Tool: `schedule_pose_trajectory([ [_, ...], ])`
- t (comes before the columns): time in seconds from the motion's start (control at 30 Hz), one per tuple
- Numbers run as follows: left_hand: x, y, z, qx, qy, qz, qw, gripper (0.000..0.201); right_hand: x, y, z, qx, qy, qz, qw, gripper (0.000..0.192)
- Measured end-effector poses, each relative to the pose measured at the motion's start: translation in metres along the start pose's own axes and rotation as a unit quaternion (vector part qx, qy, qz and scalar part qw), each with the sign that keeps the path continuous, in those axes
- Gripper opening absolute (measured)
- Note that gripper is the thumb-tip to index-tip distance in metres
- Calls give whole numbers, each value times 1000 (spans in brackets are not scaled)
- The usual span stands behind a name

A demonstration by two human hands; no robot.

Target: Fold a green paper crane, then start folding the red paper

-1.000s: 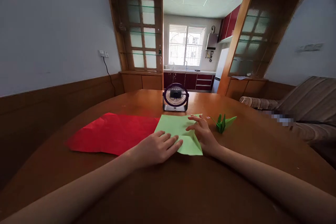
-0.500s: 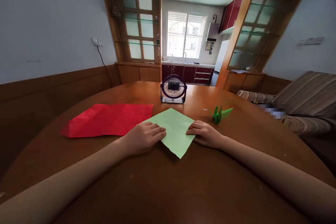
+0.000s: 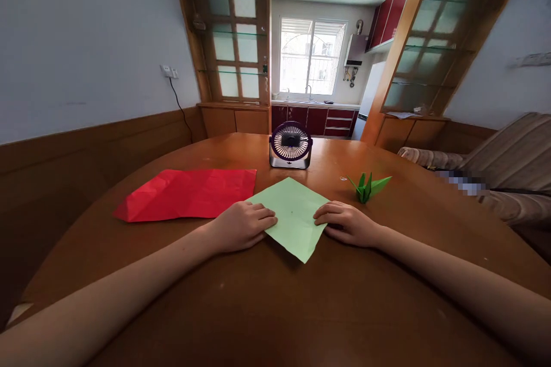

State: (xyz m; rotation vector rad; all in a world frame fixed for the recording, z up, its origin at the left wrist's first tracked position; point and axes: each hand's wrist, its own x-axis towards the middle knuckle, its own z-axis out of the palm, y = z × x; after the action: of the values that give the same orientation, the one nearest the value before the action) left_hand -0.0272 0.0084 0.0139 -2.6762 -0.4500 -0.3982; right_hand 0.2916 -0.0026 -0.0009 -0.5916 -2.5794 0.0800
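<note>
Head: left hand seemingly hides green paper's corner.

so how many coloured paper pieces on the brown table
3: light green square sheet at centre, red paper sheet at left, green folded paper bird at right; more may hide underneath.

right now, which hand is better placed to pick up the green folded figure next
The right hand, probably: it is at the light green sheet's right corner, close to the green folded figure, while the left hand is at the opposite corner, farther away.
</note>
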Motion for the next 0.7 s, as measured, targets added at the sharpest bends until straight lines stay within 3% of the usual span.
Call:
schedule_pose_trajectory([
  [0.27, -1, 1, -1, -29, 7, 19, 999, 25, -4, 2, -1, 6, 5, 52, 999, 31],
  [0.43, 0, 5, -3, -39, 12, 15, 999, 23, -3, 2, -4, 12, 1, 15, 1000, 25],
  [0.7, 3, 15, 2, -29, 36, -21, 999, 35, -4, -2, -2, -68, -10, -14, 998, 25],
])
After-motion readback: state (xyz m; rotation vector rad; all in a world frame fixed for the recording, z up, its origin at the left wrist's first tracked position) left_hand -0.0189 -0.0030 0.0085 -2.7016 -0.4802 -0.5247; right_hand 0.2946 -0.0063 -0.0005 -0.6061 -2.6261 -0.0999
